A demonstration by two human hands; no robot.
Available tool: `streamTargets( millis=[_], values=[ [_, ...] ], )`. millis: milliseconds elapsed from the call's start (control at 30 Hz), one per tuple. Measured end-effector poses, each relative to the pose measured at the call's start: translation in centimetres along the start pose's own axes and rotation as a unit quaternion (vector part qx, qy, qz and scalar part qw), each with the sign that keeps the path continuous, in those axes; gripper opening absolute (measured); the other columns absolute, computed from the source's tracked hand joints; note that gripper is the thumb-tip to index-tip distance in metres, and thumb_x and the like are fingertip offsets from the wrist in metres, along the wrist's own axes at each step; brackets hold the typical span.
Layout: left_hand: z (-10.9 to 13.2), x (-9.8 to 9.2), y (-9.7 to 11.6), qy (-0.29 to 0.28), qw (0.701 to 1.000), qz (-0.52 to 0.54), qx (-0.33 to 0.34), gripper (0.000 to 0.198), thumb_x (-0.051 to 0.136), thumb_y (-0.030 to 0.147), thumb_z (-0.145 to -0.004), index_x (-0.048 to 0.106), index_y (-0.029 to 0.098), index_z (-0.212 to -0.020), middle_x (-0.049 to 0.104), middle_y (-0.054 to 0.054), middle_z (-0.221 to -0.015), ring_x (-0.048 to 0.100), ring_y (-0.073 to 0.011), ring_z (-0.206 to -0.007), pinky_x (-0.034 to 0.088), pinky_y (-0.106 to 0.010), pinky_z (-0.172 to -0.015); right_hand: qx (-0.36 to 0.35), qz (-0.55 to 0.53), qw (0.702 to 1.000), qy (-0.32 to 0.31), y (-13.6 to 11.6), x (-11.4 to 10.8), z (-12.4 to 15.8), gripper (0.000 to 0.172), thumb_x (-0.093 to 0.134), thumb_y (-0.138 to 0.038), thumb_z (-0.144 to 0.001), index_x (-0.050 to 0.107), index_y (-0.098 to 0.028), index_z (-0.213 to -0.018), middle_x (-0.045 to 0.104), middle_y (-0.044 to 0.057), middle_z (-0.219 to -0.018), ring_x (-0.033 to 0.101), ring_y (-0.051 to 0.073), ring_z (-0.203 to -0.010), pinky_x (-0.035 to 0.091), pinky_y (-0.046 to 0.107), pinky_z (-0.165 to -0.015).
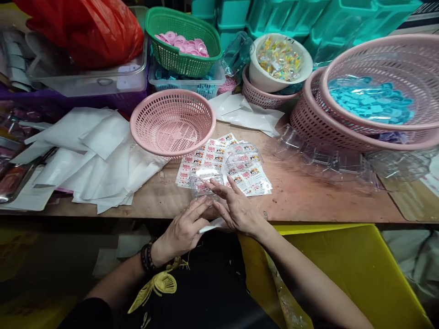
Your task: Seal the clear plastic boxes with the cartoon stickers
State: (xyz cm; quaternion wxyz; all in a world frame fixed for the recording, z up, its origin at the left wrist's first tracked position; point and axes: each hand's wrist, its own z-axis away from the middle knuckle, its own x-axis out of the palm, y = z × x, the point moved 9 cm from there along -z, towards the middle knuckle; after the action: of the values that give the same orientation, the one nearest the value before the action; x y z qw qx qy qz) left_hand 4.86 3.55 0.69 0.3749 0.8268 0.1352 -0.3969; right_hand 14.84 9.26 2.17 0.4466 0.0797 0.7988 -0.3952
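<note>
A clear plastic case [206,176] lies at the table's front with its lid part raised to the right. My left hand [181,228] is closed at the case's near edge, with a folded piece of white paper [213,225] held by its thumb. Over the case's right front corner is my right hand [238,208], its fingers stretched out and apart, fingertips touching or just above the plastic. Sheets of printed cat stickers [255,180] lie beneath and behind the case. What is directly under my fingertips is hidden.
Behind the stickers stands a pink basket [173,123]. White paper sheets [96,160] pile up on the left. Several clear plastic cases [318,157] lie right, before stacked pink baskets [377,130] holding blue pieces. A green basket [185,61] and white bowl [255,68] stand behind.
</note>
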Motion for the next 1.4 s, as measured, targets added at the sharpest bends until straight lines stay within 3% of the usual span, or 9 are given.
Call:
streamTargets(
  millis=[167,300,533,733,900,1067,1167,1300,1400],
  values=[
    [0.5,0.0,-0.7,0.011,0.999,0.028,0.017,0.022,0.054,0.001,-0.087,0.068,0.014,-0.098,0.053,-0.016,-0.148,0.04,-0.0323,-0.145,0.046,-0.052,-0.114,-0.021,0.033,0.999,0.016,-0.5,0.6,0.1,0.061,0.038,-0.019,-0.102,0.007,-0.018,-0.154,0.051,0.022,-0.149,0.052,0.026,-0.138,0.032,0.062,-0.119],
    [0.5,0.3,-0.8,0.017,0.998,0.043,0.031,0.022,0.054,0.001,-0.087,0.068,0.014,-0.098,0.054,-0.017,-0.146,0.041,-0.0333,-0.144,0.046,-0.054,-0.113,-0.003,0.015,0.999,0.037,-0.3,0.6,0.2,0.06,0.041,-0.02,-0.101,0.012,-0.021,-0.153,0.053,0.019,-0.147,0.048,0.027,-0.141,0.034,0.06,-0.119],
    [0.8,0.7,-0.8,0.044,0.997,0.051,0.022,0.023,0.056,0.001,-0.086,0.07,0.015,-0.097,0.053,-0.017,-0.147,0.042,-0.0338,-0.143,0.045,-0.056,-0.113,0.019,-0.004,0.995,0.094,-0.2,0.5,0.2,0.065,0.045,-0.019,-0.098,0.01,-0.026,-0.152,0.057,0.017,-0.143,0.062,0.027,-0.127,0.031,0.057,-0.119],
    [0.9,1.0,-1.1,0.058,0.997,0.053,0.021,0.029,0.055,-0.002,-0.084,0.071,0.015,-0.101,0.055,-0.017,-0.145,0.042,-0.0339,-0.143,0.046,-0.056,-0.112,0.025,0.045,0.991,0.123,-0.9,1.2,0.2,0.068,0.046,-0.018,-0.095,0.008,-0.02,-0.151,0.056,0.02,-0.144,0.054,0.027,-0.135,0.029,0.056,-0.117],
    [0.9,0.8,-0.4,0.065,0.996,0.062,0.03,0.035,0.054,-0.003,-0.084,0.071,0.015,-0.109,0.055,-0.017,-0.145,0.041,-0.033,-0.144,0.043,-0.056,-0.115,0.045,0.054,0.988,0.138,-1.0,1.1,-0.1,0.067,0.048,-0.023,-0.094,0.012,-0.019,-0.149,0.057,0.022,-0.143,0.056,0.03,-0.133,0.031,0.058,-0.114],
    [1.4,0.2,0.1,0.056,0.994,0.081,0.044,0.028,0.055,-0.002,-0.082,0.071,0.016,-0.097,0.055,-0.015,-0.146,0.044,-0.0321,-0.142,0.045,-0.054,-0.114,0.045,-0.048,0.99,0.122,-0.5,0.5,-0.3,0.058,0.05,-0.029,-0.093,0.02,-0.021,-0.142,0.049,0.023,-0.148,0.041,0.03,-0.145,0.03,0.06,-0.116],
    [1.5,0.3,-0.1,0.031,0.996,0.064,0.05,0.025,0.058,-0.001,-0.08,0.07,0.016,-0.093,0.045,-0.015,-0.155,0.038,-0.0338,-0.146,0.043,-0.056,-0.114,0.051,-0.112,0.978,0.167,0.0,-0.8,0.0,0.047,0.051,-0.031,-0.093,0.028,-0.025,-0.134,0.046,0.021,-0.151,0.037,0.03,-0.147,0.031,0.06,-0.116],
    [1.3,0.4,-0.5,0.007,0.999,0.008,0.036,0.022,0.059,0.001,-0.079,0.07,0.017,-0.089,0.047,-0.014,-0.154,0.029,-0.0345,-0.15,0.037,-0.056,-0.117,0.163,-0.19,0.93,0.268,2.7,-3.7,1.4,0.022,0.057,-0.037,-0.094,0.048,-0.026,-0.111,0.061,0.014,-0.13,0.058,0.025,-0.124,0.049,0.045,-0.1],
    [1.2,0.0,-0.3,0.02,0.999,-0.032,0.037,0.018,0.061,0.005,-0.081,0.071,0.018,-0.089,0.052,-0.012,-0.151,0.034,-0.0338,-0.148,0.039,-0.054,-0.117,0.256,-0.282,0.9,0.212,4.4,-3.8,1.8,0.024,0.065,-0.046,-0.089,0.057,-0.023,-0.091,0.066,0.004,-0.09,0.065,0.017,-0.082,0.053,0.031,-0.07]
  ],
)
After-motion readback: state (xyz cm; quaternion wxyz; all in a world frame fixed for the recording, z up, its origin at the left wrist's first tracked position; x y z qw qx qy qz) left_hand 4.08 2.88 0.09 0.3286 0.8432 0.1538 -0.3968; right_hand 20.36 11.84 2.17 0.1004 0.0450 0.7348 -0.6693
